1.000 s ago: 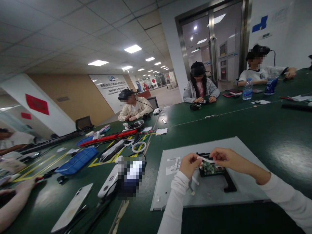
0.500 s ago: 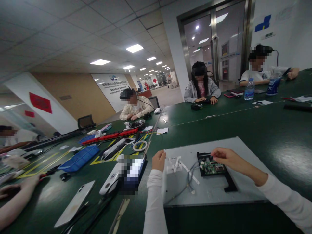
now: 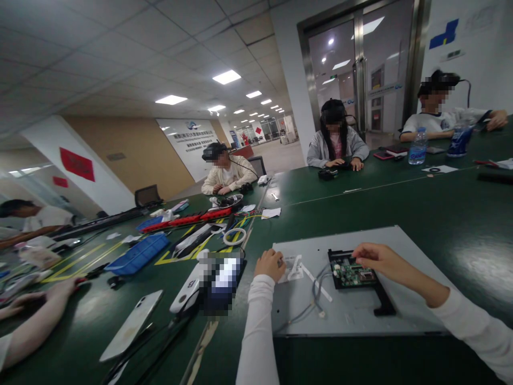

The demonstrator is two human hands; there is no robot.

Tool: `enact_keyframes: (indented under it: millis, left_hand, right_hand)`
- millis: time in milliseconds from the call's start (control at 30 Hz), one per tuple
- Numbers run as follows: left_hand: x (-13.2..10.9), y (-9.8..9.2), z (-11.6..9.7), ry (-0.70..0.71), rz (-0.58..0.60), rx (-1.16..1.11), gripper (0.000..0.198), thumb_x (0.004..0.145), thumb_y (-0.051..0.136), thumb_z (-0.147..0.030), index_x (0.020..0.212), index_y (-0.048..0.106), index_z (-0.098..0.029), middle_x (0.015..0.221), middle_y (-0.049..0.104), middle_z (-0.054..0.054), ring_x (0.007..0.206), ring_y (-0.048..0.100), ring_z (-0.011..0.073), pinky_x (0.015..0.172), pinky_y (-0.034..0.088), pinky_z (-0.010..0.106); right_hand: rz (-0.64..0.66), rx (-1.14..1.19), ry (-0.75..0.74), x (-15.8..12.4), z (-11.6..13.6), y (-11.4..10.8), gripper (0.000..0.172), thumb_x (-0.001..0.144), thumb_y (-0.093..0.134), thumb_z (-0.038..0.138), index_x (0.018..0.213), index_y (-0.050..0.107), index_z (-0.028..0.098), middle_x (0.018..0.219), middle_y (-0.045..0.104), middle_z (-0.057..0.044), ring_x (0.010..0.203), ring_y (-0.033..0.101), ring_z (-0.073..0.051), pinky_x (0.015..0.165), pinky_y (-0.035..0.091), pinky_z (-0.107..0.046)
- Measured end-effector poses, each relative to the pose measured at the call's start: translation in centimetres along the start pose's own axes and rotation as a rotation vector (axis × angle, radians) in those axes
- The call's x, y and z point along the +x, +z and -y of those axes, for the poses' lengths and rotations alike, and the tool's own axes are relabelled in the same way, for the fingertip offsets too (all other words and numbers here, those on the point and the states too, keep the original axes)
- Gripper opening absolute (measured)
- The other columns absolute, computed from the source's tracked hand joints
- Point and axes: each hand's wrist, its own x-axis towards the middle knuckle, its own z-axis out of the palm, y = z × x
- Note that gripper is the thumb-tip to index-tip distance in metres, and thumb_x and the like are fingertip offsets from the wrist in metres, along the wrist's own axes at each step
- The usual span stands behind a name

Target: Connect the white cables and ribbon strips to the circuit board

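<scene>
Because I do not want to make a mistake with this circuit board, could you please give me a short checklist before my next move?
1. Grey panel lying flat on the table: ok.
2. Circuit board and black bracket both over the panel: ok.
3. Cable clear of the white strip: not ok, they cross.
4. Cable plugged into the board: cannot tell, the join is too small.
5. Right hand free of the board: cannot tell, its fingertips are at the upper edge.
6. Left hand free of small parts: cannot tell, its fingers are curled at the panel's left edge.
</scene>
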Motion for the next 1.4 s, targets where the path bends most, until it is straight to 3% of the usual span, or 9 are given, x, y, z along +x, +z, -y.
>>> enact_keyframes:
  millis: [233, 400, 500, 633, 833, 1100, 1233, 1400]
  left_hand:
    - [-0.1, 0.5, -0.2, -0.002, -0.011, 0.023, 0.026, 0.077, 0.046, -0.034, 0.100, 0.056, -0.026, 0.101, 0.050, 0.006, 0.100, 0.041, 0.0226, 0.079, 0.037, 0.034]
    - [0.0, 0.4, -0.4, 0.027, -0.113, -0.060, 0.036, 0.079, 0.044, -0.024, 0.114, 0.048, -0.024, 0.106, 0.049, 0.008, 0.102, 0.040, 0.0219, 0.083, 0.036, 0.035]
    - [-0.2, 0.4, -1.7, 0.237, -0.108, -0.164, 0.039, 0.073, 0.046, -0.010, 0.106, 0.055, -0.030, 0.110, 0.047, 0.003, 0.106, 0.037, 0.0201, 0.087, 0.035, 0.035]
    - [-0.6, 0.7, -3.9, 0.439, 0.014, -0.270, 0.033, 0.064, 0.052, -0.006, 0.086, 0.064, -0.029, 0.108, 0.048, 0.001, 0.107, 0.035, 0.0214, 0.088, 0.034, 0.037]
    - [-0.9, 0.9, -4.6, 0.429, 0.003, -0.304, 0.022, 0.059, 0.054, -0.007, 0.076, 0.060, -0.020, 0.100, 0.050, 0.004, 0.103, 0.037, 0.0217, 0.086, 0.035, 0.036]
    - [-0.9, 0.1, -4.5, 0.449, -0.041, -0.291, 0.015, 0.061, 0.053, -0.008, 0.072, 0.056, -0.019, 0.090, 0.055, 0.002, 0.098, 0.043, 0.0190, 0.084, 0.034, 0.034]
    - [-1.1, -0.7, -4.8, 0.470, -0.113, -0.236, 0.015, 0.063, 0.051, -0.007, 0.070, 0.055, -0.019, 0.083, 0.056, 0.002, 0.091, 0.046, 0.0179, 0.085, 0.033, 0.034]
    - [-1.3, -1.6, -4.8, 0.414, -0.340, -0.207, 0.013, 0.070, 0.049, -0.010, 0.075, 0.056, -0.020, 0.081, 0.056, 0.002, 0.086, 0.049, 0.0170, 0.081, 0.035, 0.033]
  right_hand:
    - [-0.006, -0.015, 0.017, 0.0, 0.0, 0.0, 0.029, 0.072, 0.054, 0.037, 0.089, 0.056, 0.013, 0.084, 0.059, -0.005, 0.078, 0.055, -0.016, 0.069, 0.042, -0.026]
    - [-0.010, -0.010, -0.012, 0.0, 0.0, 0.0, 0.026, 0.072, 0.053, 0.034, 0.088, 0.057, 0.013, 0.083, 0.059, -0.005, 0.077, 0.055, -0.015, 0.069, 0.042, -0.026]
    - [-0.015, -0.005, -0.012, 0.0, 0.0, -0.1, 0.026, 0.072, 0.053, 0.033, 0.088, 0.057, 0.013, 0.085, 0.059, -0.005, 0.078, 0.054, -0.016, 0.069, 0.042, -0.026]
    - [-0.023, -0.007, -0.012, 0.0, 0.0, -0.1, 0.025, 0.072, 0.053, 0.033, 0.088, 0.057, 0.013, 0.084, 0.059, -0.005, 0.077, 0.054, -0.015, 0.068, 0.042, -0.025]
    - [-0.030, -0.018, -0.016, -0.1, 0.2, -0.3, 0.025, 0.073, 0.052, 0.033, 0.088, 0.057, 0.013, 0.085, 0.059, -0.005, 0.078, 0.054, -0.015, 0.069, 0.041, -0.025]
    - [-0.039, -0.020, -0.008, 0.1, -0.1, -0.3, 0.026, 0.073, 0.053, 0.032, 0.088, 0.057, 0.013, 0.087, 0.059, -0.006, 0.078, 0.054, -0.015, 0.070, 0.042, -0.026]
    - [-0.045, -0.050, -0.006, 0.0, 0.1, -0.3, 0.025, 0.073, 0.052, 0.033, 0.088, 0.058, 0.013, 0.085, 0.059, -0.005, 0.078, 0.054, -0.015, 0.070, 0.042, -0.027]
    - [-0.039, -0.051, -0.010, -0.1, 0.4, -0.3, 0.026, 0.073, 0.052, 0.033, 0.088, 0.057, 0.013, 0.085, 0.060, -0.005, 0.078, 0.055, -0.015, 0.070, 0.043, -0.027]
